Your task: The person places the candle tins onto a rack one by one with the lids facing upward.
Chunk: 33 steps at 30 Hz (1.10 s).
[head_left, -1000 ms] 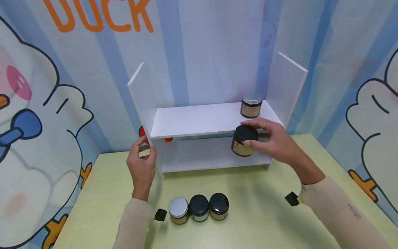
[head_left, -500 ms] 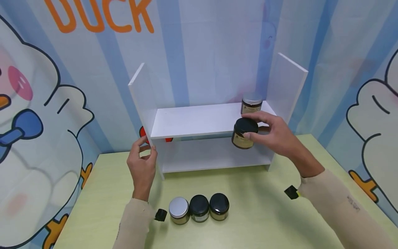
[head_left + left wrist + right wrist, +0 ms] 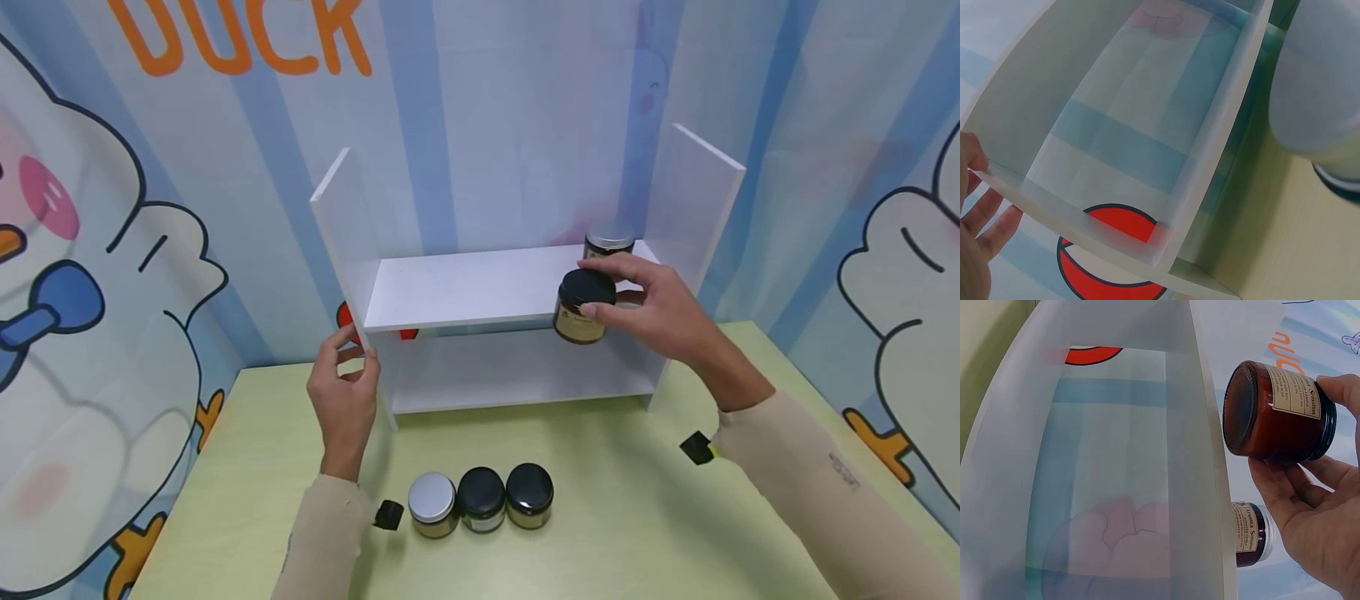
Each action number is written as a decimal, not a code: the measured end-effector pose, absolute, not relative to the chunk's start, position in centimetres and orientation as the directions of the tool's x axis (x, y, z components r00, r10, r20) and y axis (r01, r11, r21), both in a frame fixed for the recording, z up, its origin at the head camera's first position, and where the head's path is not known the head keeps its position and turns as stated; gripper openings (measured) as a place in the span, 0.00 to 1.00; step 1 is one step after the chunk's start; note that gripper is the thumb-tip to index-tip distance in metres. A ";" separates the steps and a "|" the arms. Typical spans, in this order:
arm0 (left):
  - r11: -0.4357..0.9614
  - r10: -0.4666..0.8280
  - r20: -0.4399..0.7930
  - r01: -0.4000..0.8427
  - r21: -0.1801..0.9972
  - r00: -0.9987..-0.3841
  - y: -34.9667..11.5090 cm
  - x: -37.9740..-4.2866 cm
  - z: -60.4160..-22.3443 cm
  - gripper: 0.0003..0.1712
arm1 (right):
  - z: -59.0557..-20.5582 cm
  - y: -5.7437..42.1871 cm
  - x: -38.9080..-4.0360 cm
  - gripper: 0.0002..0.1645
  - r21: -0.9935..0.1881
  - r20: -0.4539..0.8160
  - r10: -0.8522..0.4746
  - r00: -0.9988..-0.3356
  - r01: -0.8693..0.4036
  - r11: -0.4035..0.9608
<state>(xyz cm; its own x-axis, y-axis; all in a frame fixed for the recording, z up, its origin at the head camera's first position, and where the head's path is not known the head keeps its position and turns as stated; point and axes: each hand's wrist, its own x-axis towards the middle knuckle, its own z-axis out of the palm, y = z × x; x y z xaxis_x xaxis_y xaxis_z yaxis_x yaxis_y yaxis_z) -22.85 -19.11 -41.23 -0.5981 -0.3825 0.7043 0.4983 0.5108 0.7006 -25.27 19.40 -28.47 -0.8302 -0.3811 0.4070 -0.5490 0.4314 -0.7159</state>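
Note:
My right hand [image 3: 652,304] grips a scented candle jar [image 3: 579,323] of amber glass with a black lid and cream label. It is held upright off the surface, just in front of the upper board's front edge, as the right wrist view [image 3: 1279,412] also shows. Thumb and fingers wrap its lid end. Behind it on the upper board stands a silver-lidded candle jar [image 3: 1247,534], partly hidden by the hand in the head view. At the white shelf's left side panel [image 3: 341,242], my left hand [image 3: 345,396] pinches the front edge between thumb and fingers.
Three candle jars stand in a row on the pale table [image 3: 637,517] before the shelf: one silver-lidded jar [image 3: 432,504] and two black-lidded, including the middle jar [image 3: 482,500]. The right side panel [image 3: 693,208] rises beside the upper board [image 3: 465,287]; the lower board [image 3: 480,371] lies beneath.
My right hand has raised the black-lidded candle jar from in front of the lower board to about the upper board's edge. My left hand stays on the side panel.

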 end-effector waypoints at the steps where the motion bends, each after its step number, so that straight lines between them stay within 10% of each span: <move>1: 0.513 -0.383 0.704 0.496 0.700 -0.598 -19.1 -22.9 -41.3 0.22 | -28.4 19.4 -25.4 0.30 -0.712 0.408 -0.380 -0.830 -0.550 0.437; 33: 0.516 -0.388 0.698 0.485 0.706 -0.602 -18.9 -22.8 -41.3 0.23 | -28.1 18.9 -26.5 0.33 -0.714 0.379 -0.378 -0.845 -0.527 0.461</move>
<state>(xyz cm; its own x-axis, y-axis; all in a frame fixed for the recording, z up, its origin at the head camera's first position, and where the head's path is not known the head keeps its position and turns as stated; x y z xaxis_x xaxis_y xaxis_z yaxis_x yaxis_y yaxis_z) -22.77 -18.93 -41.31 -0.6020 -0.3879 0.6980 0.4853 0.5164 0.7055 -26.54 18.91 -28.11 -0.8445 -0.3784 0.3789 -0.5269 0.4611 -0.7140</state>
